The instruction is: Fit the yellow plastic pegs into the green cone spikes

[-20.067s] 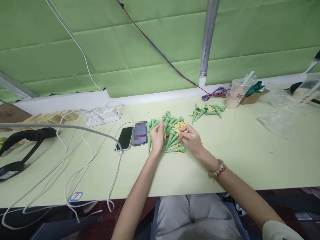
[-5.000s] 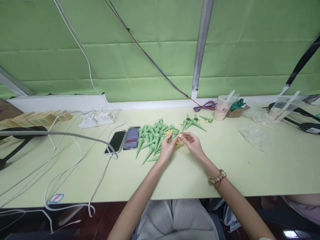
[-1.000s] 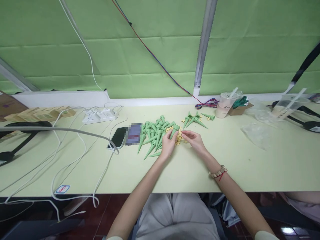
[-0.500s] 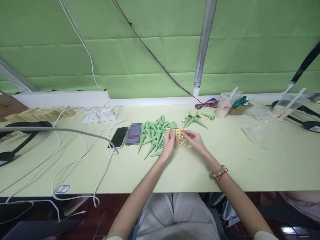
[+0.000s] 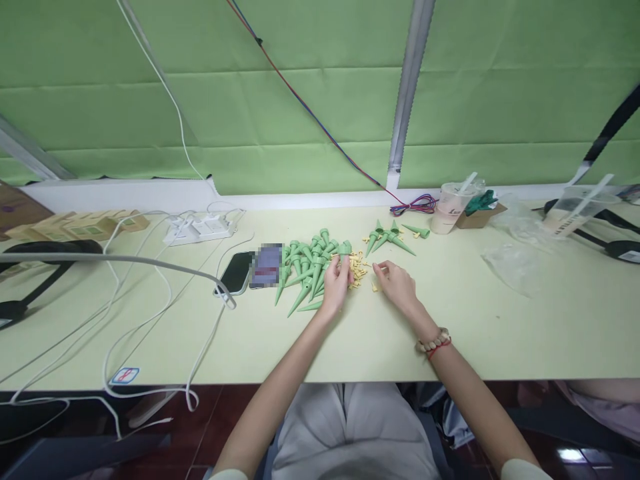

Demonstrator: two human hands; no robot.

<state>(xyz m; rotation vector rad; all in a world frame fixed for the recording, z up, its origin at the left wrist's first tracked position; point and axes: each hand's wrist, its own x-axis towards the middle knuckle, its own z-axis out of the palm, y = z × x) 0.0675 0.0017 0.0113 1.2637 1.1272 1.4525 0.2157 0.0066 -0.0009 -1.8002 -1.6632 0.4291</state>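
Note:
My left hand (image 5: 337,285) is closed at the right edge of a heap of green plastic cone-shaped spikes (image 5: 305,270). A green capped end (image 5: 345,247) shows just beyond its fingertips; whether the fingers hold it is unclear. Beside that hand lies a pile of small yellow plastic pieces (image 5: 358,268), partly covered by the fingers. To the right, my right hand (image 5: 397,283) has its thumb and fingers pinched together, and anything between them is too small to make out. One loose yellow piece (image 5: 375,287) lies near it. Farther back is a small group of green spikes with yellow pieces (image 5: 390,238).
Two phones, one dark (image 5: 236,273) and one blurred (image 5: 267,265), lie left of the heap. White cables and a power strip (image 5: 200,229) spread across the left side. Back right are drink cups (image 5: 447,208), a small cardboard box (image 5: 480,217) and clear plastic bags (image 5: 515,267).
My right hand has drawn back to the right, away from the yellow pile and my left hand. My left hand stays in nearly the same place.

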